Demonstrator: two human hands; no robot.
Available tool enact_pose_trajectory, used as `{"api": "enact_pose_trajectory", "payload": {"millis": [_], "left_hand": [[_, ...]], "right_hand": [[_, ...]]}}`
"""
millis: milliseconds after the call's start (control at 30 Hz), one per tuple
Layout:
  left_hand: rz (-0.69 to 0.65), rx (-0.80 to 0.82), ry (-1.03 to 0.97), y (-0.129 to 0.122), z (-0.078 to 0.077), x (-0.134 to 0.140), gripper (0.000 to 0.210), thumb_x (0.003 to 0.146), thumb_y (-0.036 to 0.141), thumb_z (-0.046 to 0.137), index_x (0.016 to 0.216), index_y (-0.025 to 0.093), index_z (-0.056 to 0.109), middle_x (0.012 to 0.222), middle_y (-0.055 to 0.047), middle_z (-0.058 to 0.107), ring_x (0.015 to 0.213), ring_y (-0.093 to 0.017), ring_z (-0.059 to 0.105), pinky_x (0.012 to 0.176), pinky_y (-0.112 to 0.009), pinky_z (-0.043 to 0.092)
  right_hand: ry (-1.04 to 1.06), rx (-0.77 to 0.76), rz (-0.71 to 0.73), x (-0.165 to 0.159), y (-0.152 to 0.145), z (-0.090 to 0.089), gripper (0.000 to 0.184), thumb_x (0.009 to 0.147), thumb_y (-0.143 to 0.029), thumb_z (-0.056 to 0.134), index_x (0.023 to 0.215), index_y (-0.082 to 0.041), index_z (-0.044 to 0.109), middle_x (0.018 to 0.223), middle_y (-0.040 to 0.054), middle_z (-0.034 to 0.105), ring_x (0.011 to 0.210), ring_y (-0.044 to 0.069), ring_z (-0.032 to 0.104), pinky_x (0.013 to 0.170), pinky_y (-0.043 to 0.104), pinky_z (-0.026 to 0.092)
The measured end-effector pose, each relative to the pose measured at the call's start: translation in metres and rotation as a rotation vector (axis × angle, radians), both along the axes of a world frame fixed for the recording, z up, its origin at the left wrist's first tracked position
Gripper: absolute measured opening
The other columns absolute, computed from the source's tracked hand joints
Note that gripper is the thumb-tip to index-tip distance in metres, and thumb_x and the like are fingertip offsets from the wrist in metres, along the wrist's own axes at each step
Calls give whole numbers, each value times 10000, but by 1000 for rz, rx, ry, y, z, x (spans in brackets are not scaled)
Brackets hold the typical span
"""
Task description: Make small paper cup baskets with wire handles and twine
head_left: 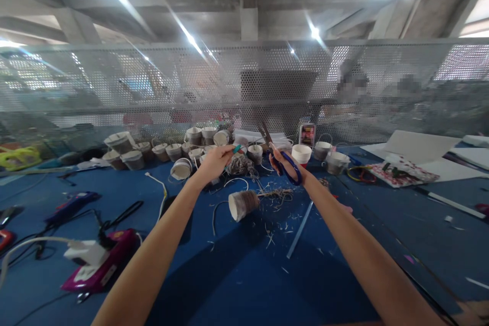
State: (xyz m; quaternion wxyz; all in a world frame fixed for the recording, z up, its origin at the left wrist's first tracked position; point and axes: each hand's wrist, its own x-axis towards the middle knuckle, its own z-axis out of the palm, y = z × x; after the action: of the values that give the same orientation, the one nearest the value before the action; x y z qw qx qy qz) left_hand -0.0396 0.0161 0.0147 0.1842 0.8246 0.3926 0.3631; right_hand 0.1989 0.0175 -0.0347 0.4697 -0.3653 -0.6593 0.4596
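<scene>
Scissors with dark blue handles [291,169] are in my right hand [275,159], their blades [265,133] pointing up and away and parted slightly. My left hand [217,161] is closed in a pinch, with a small teal piece [237,148] at its fingertips; a thin strand seems to run from there towards the scissors, but what the fingers hold is unclear. Just beyond and between the hands lies a tangled bundle of grey-brown twine [241,164]. Below them a small cup wrapped in twine [243,205] rests on its side, loose frayed strands [277,193] trailing from its base.
Several twine-wrapped cups [173,152] crowd the table's back, before a perforated metal screen [183,81]. White cups [301,154] stand right of centre. A purple power strip [101,265] with cables lies front left. A clear stick [300,229] and scraps lie on the blue tabletop [244,285].
</scene>
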Motion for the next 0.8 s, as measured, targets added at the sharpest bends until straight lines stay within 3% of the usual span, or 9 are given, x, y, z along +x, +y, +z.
{"api": "enact_pose_trajectory", "payload": {"millis": [400, 633, 800], "left_hand": [[38, 39, 58, -2, 1, 2, 299, 803, 206, 380, 950, 153, 635, 460, 40, 391, 446, -90, 348, 481, -197, 253], [13, 35, 8, -5, 2, 1, 228, 754, 136, 410, 782, 157, 636, 488, 26, 429, 467, -95, 352, 494, -207, 245], [22, 66, 29, -2, 1, -2, 247, 745, 123, 402, 822, 161, 634, 491, 23, 426, 463, -96, 352, 481, -210, 236]], "right_hand": [[23, -23, 2, -4, -2, 3, 484, 653, -678, 481, 681, -201, 403, 544, -65, 430, 414, 43, 365, 389, 171, 327], [-175, 83, -104, -2, -5, 8, 437, 706, -635, 467, 615, -214, 390, 436, -71, 373, 352, 62, 358, 362, 201, 329], [-367, 99, -211, -1, -6, 11, 433, 737, -592, 459, 538, -209, 422, 379, -40, 407, 327, 94, 419, 367, 238, 400]]}}
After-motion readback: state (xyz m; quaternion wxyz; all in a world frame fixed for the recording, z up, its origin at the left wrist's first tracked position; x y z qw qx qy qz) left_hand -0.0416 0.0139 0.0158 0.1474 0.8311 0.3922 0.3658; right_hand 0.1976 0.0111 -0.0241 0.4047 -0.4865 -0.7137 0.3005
